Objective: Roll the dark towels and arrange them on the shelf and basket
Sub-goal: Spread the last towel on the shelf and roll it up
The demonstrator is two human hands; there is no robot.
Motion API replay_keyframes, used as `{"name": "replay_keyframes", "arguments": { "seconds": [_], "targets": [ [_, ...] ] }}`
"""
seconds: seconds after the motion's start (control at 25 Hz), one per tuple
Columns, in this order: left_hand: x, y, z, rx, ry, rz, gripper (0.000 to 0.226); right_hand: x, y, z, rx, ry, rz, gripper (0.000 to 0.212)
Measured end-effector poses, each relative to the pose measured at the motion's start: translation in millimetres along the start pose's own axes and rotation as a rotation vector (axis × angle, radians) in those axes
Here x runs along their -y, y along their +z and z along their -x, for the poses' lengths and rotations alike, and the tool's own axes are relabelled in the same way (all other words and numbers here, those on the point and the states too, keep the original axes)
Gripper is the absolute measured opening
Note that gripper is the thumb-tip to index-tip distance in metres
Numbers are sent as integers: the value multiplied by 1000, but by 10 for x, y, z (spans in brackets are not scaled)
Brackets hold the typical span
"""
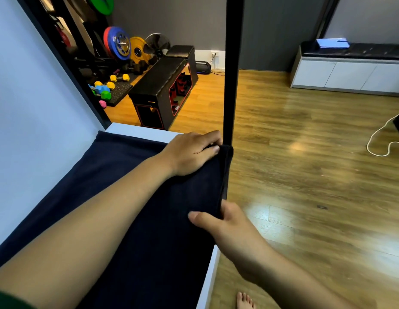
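Note:
A dark navy towel [118, 175] lies spread flat over a white shelf surface [140, 131], reaching from the far end toward me. Its right edge hangs folded over the shelf's side. My left hand [191, 152] rests on the towel's far right corner, fingers curled on the edge beside a black post. My right hand [225, 221] pinches the same right edge nearer to me, thumb on top of the cloth. No basket is in view.
A black vertical post [233, 70] stands at the shelf's far right corner. A pale wall [26, 108] runs along the left. Beyond are a black box [162, 90], weight plates and dumbbells [109, 85], wooden floor, a white bench cabinet [350, 72], a white cord [379, 139].

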State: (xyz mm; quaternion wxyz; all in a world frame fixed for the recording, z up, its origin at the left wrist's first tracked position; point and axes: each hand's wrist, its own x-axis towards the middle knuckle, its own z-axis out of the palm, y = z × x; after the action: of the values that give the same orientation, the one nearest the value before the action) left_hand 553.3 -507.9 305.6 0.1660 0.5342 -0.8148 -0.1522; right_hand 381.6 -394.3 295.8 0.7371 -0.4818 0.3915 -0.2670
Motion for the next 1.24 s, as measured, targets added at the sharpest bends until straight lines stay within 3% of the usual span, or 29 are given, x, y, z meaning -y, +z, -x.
{"name": "replay_keyframes", "arguments": {
  "seconds": [0.16, 0.24, 0.32, 0.44, 0.52, 0.6, 0.64, 0.68, 0.76, 0.84, 0.96, 1.12, 1.24],
  "targets": [
    [65, 101, -44, -117, 3, -38, 25, -5, 109, 165, -51, -51, -18, 43],
    [76, 134, -76, -100, 15, -38, 27, -36, 90, 133, -111, 35, -98, 43],
    [76, 122, -70, -93, 82, -73, 22, -15, -26, 34, -185, 137, -28, 37],
    [325, -177, 63, -78, 70, -275, 19, 151, -365, -257, -372, 168, 27, 47],
    [695, -476, 297, -110, -58, -421, 12, 330, -518, -416, -540, -36, 271, 51],
    [1069, -697, 623, -194, -215, -478, 9, 430, -547, -553, -644, -514, 912, 40],
    [1223, -748, 757, -207, -279, -462, 10, 459, -491, -625, -587, -728, 1158, 31],
    [1348, -752, 847, -191, -316, -435, 14, 470, -430, -708, -477, -763, 1318, 27],
    [1515, -745, 917, -99, -359, -343, 28, 523, -338, -874, -275, -499, 1448, 36],
    [1577, -875, 899, 26, -375, -284, 40, 670, -345, -1041, -176, -186, 1490, 53],
    [1655, -1145, 825, 223, -263, -457, 34, 960, -369, -1125, -116, 8, 1464, 55],
    [1557, -1254, 781, 208, -240, -608, 12, 1099, -302, -1156, -85, -151, 1245, 20],
    [1524, -1181, 959, 83, -202, -681, 9, 1009, -390, -1094, -68, -372, 1451, 15]
  ]
}}
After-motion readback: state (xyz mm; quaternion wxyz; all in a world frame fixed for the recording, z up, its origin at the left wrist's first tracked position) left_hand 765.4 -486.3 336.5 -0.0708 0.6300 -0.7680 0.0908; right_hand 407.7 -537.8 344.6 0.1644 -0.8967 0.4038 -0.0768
